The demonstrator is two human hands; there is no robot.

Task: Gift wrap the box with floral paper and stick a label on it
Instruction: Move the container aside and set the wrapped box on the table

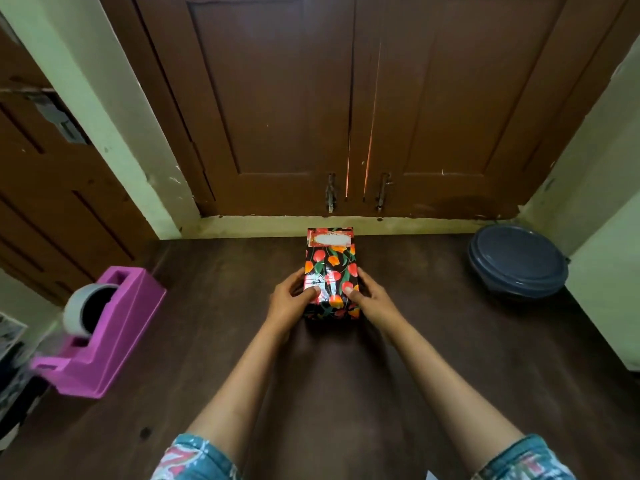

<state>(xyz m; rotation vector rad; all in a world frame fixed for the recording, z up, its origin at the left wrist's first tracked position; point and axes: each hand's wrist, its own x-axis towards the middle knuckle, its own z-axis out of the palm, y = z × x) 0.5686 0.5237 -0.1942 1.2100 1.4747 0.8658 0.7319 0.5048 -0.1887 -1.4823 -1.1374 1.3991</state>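
Note:
A box (331, 268) wrapped in black paper with red and orange flowers rests on the dark wooden table (415, 341), near its far edge. A red-bordered label (330, 239) with a white middle is stuck on the far end of its top. My left hand (292, 301) grips the near left side, thumb on top. My right hand (367, 296) grips the near right side, thumb on top as well.
A pink tape dispenser (110, 327) with a roll of tape stands at the left. A stack of blue-grey bowls with a lid (516, 261) sits at the far right. Brown cupboard doors (346, 98) rise behind the table. Pale walls flank both sides.

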